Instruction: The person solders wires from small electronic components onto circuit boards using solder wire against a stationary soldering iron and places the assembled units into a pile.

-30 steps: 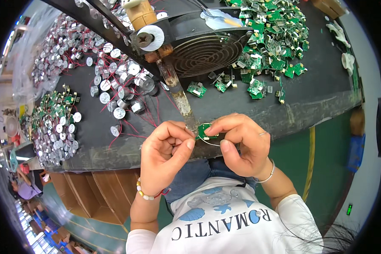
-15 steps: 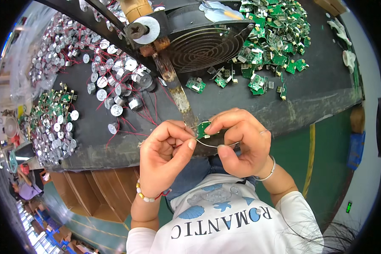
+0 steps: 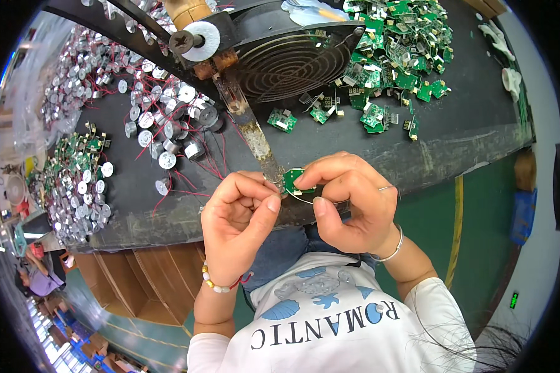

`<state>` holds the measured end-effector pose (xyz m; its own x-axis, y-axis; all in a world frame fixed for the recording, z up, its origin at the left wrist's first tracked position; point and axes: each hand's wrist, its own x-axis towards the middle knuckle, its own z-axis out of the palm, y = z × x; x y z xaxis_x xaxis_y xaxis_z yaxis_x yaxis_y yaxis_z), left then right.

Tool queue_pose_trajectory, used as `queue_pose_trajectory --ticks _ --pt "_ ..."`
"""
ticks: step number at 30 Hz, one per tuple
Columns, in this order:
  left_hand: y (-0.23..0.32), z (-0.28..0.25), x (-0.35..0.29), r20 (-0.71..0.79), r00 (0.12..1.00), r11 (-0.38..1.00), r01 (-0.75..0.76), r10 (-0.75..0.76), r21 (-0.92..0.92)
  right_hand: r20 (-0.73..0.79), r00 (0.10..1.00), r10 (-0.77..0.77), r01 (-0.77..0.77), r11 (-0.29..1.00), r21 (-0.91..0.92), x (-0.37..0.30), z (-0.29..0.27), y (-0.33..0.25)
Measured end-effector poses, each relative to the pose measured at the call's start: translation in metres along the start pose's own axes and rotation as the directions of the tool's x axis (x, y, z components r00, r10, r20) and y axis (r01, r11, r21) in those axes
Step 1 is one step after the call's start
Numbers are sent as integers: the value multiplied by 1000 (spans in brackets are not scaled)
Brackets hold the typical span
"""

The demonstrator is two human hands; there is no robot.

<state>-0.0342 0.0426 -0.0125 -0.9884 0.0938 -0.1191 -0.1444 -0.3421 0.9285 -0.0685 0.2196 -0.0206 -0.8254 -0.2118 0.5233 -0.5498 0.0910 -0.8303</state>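
Observation:
A small green circuit board (image 3: 293, 180) is held at the lower end of a fixed, crusted soldering iron (image 3: 257, 142). My right hand (image 3: 356, 208) has its fingertips on the board's right side. A thin silvery solder wire (image 3: 300, 198) runs from the board to my right thumb and on behind the curled fingers. My left hand (image 3: 238, 217) is closed, thumb and fingers pinched just left of the iron's tip and the board. What lies between those left fingertips is hidden.
A round black fan grille (image 3: 292, 69) stands behind the iron. Many green circuit boards (image 3: 404, 56) are heaped at the far right. Small silver motors (image 3: 168, 160) with red wires spread over the left of the dark table (image 3: 454, 143); joined boards and motors (image 3: 81, 180) lie farther left. Brown cartons (image 3: 144, 283) stand below.
My right thumb has come up along the solder wire, closer to the board. Both hands stay at the iron's tip, and the whole view has shifted slightly.

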Motion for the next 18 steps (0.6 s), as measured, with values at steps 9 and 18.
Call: queue_pose_trajectory --ticks 9,18 --pt "3 3 0 -24 999 998 -48 49 28 -32 999 -33 33 999 4 2 2 -1" --pt "-6 -1 -5 -20 999 999 -33 33 40 -26 1000 7 -7 1000 15 -7 3 1"
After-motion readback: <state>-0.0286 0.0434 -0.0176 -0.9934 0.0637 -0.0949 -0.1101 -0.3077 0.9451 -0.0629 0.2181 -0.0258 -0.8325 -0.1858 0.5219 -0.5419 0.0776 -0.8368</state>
